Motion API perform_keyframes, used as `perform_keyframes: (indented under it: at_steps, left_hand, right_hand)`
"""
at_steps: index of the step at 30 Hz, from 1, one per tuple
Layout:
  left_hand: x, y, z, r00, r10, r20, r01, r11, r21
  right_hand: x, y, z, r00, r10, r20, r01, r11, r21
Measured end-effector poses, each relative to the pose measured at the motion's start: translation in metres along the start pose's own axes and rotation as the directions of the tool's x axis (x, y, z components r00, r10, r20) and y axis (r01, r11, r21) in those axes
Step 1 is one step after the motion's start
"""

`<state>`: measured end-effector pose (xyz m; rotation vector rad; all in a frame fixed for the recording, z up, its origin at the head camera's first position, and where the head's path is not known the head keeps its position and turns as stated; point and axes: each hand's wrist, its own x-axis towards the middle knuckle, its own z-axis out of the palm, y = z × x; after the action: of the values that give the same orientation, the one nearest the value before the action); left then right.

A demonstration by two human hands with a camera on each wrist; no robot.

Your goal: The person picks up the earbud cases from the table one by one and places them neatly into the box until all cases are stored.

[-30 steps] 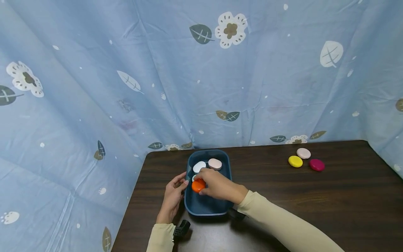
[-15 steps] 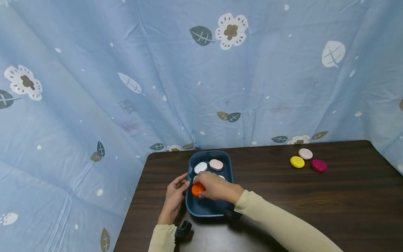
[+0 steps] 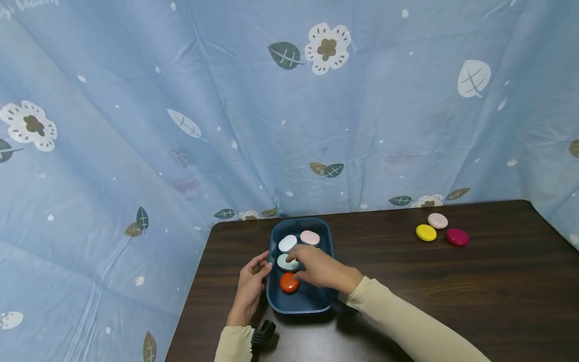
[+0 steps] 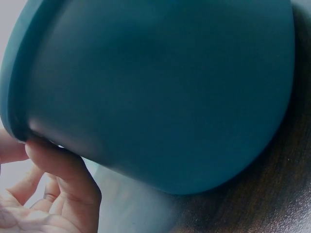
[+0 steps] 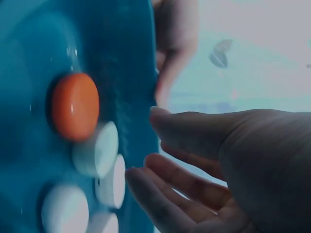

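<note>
A dark blue tray (image 3: 302,307) stands on the brown table near its left end. In it lie an orange stone (image 3: 289,282), a white stone (image 3: 287,243), a pink stone (image 3: 309,237) and a pale stone (image 3: 285,262). My right hand (image 3: 302,264) hovers over the tray with relaxed fingers and holds nothing; the orange stone lies just to its left. In the right wrist view the orange stone (image 5: 75,106) rests on the tray floor (image 5: 126,58) beside white stones (image 5: 97,148), apart from my right hand (image 5: 150,145). My left hand (image 3: 260,269) touches the tray's left wall (image 4: 160,87) with its fingertips (image 4: 48,165).
A yellow stone (image 3: 425,233), a pale pink stone (image 3: 437,220) and a magenta stone (image 3: 457,237) lie together on the table (image 3: 407,281) at the far right. A blue flowered curtain (image 3: 289,125) hangs behind and to the left of the table.
My right hand has let go of the orange stone, which now lies in the front part of the tray. The hand has lifted slightly away. My left hand stays at the tray's side.
</note>
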<state>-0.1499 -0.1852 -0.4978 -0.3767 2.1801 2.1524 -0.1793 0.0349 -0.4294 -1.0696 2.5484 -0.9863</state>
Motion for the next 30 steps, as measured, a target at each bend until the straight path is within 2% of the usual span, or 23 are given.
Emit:
perform_keyframes:
  at_steps: [4, 7, 12, 16, 25, 30]
  left_hand:
    - [0.001, -0.002, 0.0, 1.0, 0.0, -0.001, 0.0, 1.0, -0.012]
    - [0.001, -0.003, -0.001, 1.0, -0.004, 0.0, 0.004, 1.0, -0.007]
    - [0.0, -0.002, -0.001, 1.0, -0.014, -0.005, 0.014, 1.0, 0.009]
    - [0.0, -0.002, 0.0, 1.0, -0.02, -0.013, 0.02, 1.0, 0.011]
    - [-0.002, -0.001, 0.0, 1.0, -0.015, -0.014, 0.015, 1.0, 0.02]
    - [-0.002, -0.001, 0.001, 1.0, -0.009, -0.011, 0.009, 1.0, 0.023]
  right_hand:
    - [-0.021, 0.013, -0.017, 0.994, -0.002, -0.105, 0.005, 1.0, 0.026]
    - [-0.04, 0.025, -0.029, 0.981, 0.032, -0.191, -0.02, 0.998, 0.062]
    - [-0.076, 0.051, -0.047, 0.941, 0.118, -0.318, -0.092, 0.991, 0.097]
    - [-0.104, 0.076, -0.056, 0.904, 0.145, -0.403, -0.128, 0.989, 0.069]
    - [-0.151, 0.114, -0.07, 0.828, 0.264, -0.495, -0.277, 0.96, 0.048]
    - [-0.169, 0.13, -0.078, 0.791, 0.288, -0.54, -0.33, 0.944, 0.02]
